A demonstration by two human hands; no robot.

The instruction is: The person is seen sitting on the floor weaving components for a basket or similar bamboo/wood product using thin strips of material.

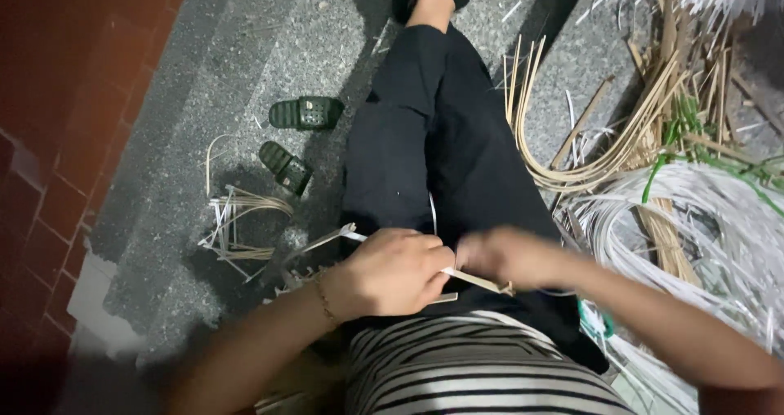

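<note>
While the left hand (392,272) closes around a thin pale cane strip (469,278) over the lap, the blurred right hand (506,256) seems to pinch its other end, with green sandals (296,137) lying left and loose cane coils (653,186) heaped right.

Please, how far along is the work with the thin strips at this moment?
Done: short cut scraps lie on the stone floor. In hand: the left hand and the blurred right hand grip one pale strip over the lap. Left: a large pile of white and tan strips sits beside the person, apparently unworked.
</note>
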